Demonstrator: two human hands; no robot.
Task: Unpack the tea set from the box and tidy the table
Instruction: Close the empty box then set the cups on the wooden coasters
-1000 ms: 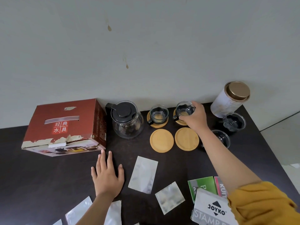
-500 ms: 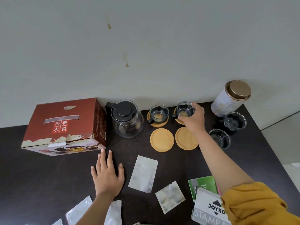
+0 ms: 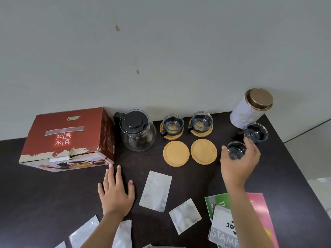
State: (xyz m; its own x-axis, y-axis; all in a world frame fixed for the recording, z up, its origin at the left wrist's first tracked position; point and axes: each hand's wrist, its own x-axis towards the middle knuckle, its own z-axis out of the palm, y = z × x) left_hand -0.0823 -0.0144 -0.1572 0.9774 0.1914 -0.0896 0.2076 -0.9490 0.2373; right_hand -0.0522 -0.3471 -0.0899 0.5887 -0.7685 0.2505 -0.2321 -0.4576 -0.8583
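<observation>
A moment ago the right hand [image 3: 239, 162] rested on the far right cup [image 3: 202, 122], which sits on its wooden coaster; now it has pulled back toward the near right and curls around a third glass cup [image 3: 235, 150], thumb on its left side and fingers [image 3: 251, 146] round its right, though whether the cup is lifted or only gripped on the table [image 3: 290, 176] cannot be told; the likely aim is one of the two bare coasters, the nearer being the right coaster [image 3: 203, 151], just left of the hand, with the left coaster [image 3: 176, 153] beside it; a fourth cup [image 3: 256, 133] waits just beyond the fingers, near the white tin [image 3: 248, 111] with the gold lid; farther left, another cup [image 3: 173, 122] already sits on a coaster beside the glass teapot [image 3: 137, 130], so the set is being laid out in pairs; the left hand [image 3: 116, 192] lies flat on the table, fingers spread, holding nothing, probably for balance; the red box [image 3: 68, 138] stands closed at far left, and loose silver packets [image 3: 156, 191] and leaflets [image 3: 238, 217] in the near area remain to be tidied.
</observation>
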